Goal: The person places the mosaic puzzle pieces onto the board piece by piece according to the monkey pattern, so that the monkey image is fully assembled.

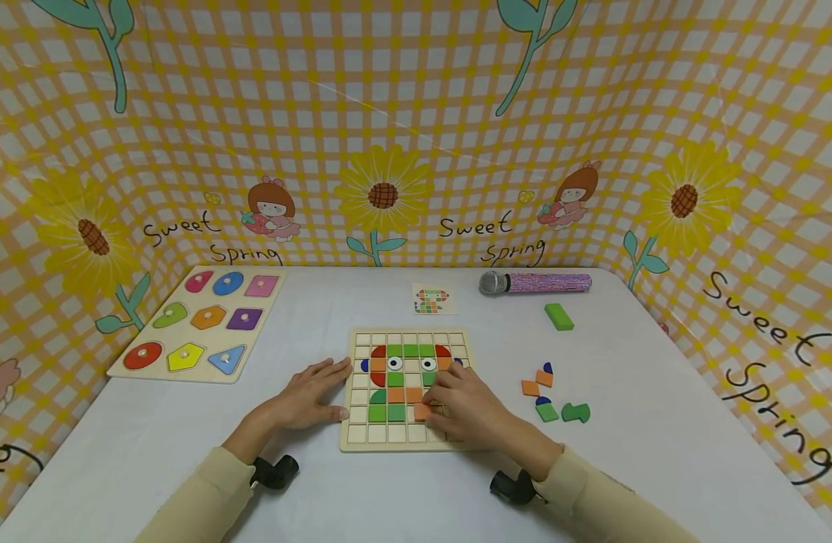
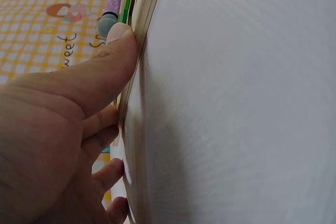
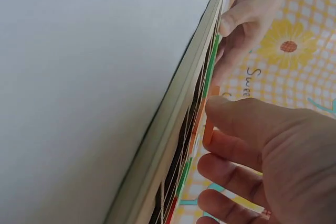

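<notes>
A wooden grid board (image 1: 358, 443) lies on the table, holding green, orange and red tiles, two eye tiles and blue half-rounds. My right hand (image 1: 466, 403) is over the board's right part. Between its thumb and finger it pinches an orange square tile (image 3: 209, 124), tilted up over the lower middle cells. The right hand hides some cells beneath it. At the board's left edge rests my left hand (image 1: 310, 396), with fingers spread and fairly straight. Its thumb (image 2: 118, 51) touches the board's side in the left wrist view.
Loose orange tiles (image 1: 530, 388), blue half-rounds and green pieces (image 1: 575, 412) lie right of the board. Behind it is a small picture card (image 1: 434, 299). A green block (image 1: 559, 317) and a microphone (image 1: 548, 283) lie back right; a knobbed shape puzzle (image 1: 178, 369) lies left.
</notes>
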A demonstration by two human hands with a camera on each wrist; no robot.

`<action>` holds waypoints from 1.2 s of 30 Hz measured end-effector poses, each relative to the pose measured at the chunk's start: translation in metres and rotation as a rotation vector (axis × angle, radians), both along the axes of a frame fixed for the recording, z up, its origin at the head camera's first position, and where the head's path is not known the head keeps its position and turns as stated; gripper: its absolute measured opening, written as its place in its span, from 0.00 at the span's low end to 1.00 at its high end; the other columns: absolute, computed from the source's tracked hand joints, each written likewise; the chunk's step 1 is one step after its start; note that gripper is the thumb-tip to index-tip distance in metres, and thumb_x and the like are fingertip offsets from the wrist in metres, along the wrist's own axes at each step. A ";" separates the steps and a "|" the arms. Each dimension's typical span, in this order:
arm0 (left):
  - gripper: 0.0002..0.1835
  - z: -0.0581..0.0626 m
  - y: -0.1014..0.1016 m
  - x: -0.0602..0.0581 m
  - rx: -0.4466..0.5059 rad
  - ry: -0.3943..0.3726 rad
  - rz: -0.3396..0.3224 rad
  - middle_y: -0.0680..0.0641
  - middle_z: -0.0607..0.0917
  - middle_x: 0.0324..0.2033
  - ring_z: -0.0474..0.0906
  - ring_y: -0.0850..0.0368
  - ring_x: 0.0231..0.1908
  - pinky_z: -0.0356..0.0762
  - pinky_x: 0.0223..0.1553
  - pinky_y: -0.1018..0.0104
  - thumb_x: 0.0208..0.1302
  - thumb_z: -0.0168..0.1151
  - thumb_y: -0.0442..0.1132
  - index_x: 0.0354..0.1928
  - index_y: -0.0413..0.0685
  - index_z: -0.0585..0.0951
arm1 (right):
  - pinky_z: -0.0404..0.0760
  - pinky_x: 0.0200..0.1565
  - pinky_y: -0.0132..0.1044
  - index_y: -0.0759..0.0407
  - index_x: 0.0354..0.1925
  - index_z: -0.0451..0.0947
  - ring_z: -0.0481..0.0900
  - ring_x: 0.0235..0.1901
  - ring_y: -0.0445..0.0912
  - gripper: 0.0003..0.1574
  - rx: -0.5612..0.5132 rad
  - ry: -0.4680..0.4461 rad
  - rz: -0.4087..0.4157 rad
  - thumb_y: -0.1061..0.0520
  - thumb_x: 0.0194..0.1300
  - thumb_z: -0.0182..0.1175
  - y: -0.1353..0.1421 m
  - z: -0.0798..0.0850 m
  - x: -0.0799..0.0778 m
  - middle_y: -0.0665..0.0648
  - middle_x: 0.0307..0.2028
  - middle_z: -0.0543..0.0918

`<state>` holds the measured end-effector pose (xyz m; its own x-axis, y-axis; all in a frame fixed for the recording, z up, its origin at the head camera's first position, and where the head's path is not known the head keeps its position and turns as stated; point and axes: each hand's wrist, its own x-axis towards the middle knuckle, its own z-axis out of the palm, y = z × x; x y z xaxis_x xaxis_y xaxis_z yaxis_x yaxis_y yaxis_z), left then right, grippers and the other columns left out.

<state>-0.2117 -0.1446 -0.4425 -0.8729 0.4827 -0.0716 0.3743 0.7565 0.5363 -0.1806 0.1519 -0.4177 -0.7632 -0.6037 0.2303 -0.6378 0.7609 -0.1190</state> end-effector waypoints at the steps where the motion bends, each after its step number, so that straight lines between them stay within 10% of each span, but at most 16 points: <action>1: 0.42 0.000 0.000 0.000 -0.001 0.001 0.000 0.48 0.58 0.73 0.46 0.40 0.73 0.46 0.66 0.33 0.58 0.65 0.51 0.71 0.48 0.60 | 0.70 0.43 0.38 0.49 0.35 0.84 0.66 0.39 0.42 0.12 0.001 0.004 0.002 0.47 0.53 0.68 -0.001 -0.001 0.000 0.46 0.35 0.80; 36: 0.42 -0.001 -0.001 0.000 -0.004 -0.007 -0.013 0.47 0.57 0.73 0.46 0.40 0.73 0.45 0.67 0.34 0.58 0.64 0.52 0.71 0.49 0.59 | 0.67 0.42 0.37 0.50 0.39 0.84 0.67 0.40 0.42 0.15 -0.026 0.000 -0.045 0.49 0.52 0.69 0.013 0.002 0.001 0.47 0.38 0.80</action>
<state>-0.2112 -0.1457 -0.4430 -0.8658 0.4940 -0.0801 0.3804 0.7537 0.5359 -0.1792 0.1650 -0.4153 -0.7894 -0.5629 0.2449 -0.6032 0.7854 -0.1389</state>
